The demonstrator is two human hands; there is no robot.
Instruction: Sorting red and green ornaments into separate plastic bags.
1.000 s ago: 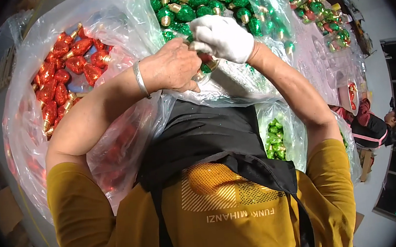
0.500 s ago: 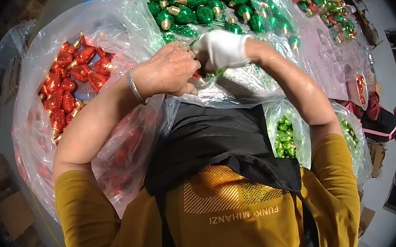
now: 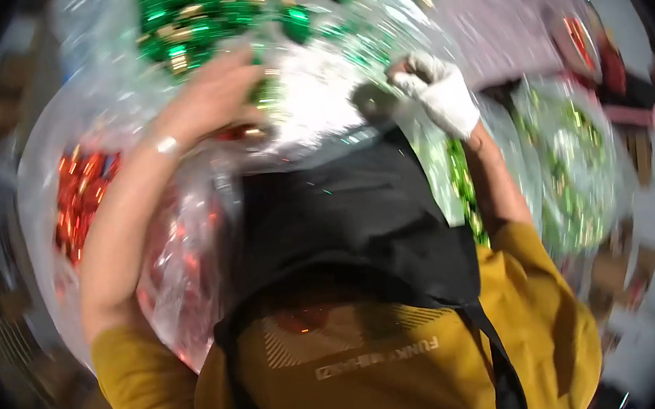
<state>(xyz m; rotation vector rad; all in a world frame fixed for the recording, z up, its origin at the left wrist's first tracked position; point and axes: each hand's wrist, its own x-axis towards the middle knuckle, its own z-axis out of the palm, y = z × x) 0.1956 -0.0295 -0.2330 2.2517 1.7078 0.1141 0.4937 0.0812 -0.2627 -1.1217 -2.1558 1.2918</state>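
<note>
Head fisheye, looking steeply down, close over hands and bags; frame motion-blurred.

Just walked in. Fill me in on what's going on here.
A person in a mustard-yellow shirt and black apron works over large clear plastic bags. The bare left hand, with a silver bracelet at the wrist, rests on the bag of shiny green foil-wrapped pieces. The white-gloved right hand is closed beside it, seemingly on bag plastic. A clear bag of red foil-wrapped pieces lies to the left. The picture is motion-blurred, so the grips are unclear.
</note>
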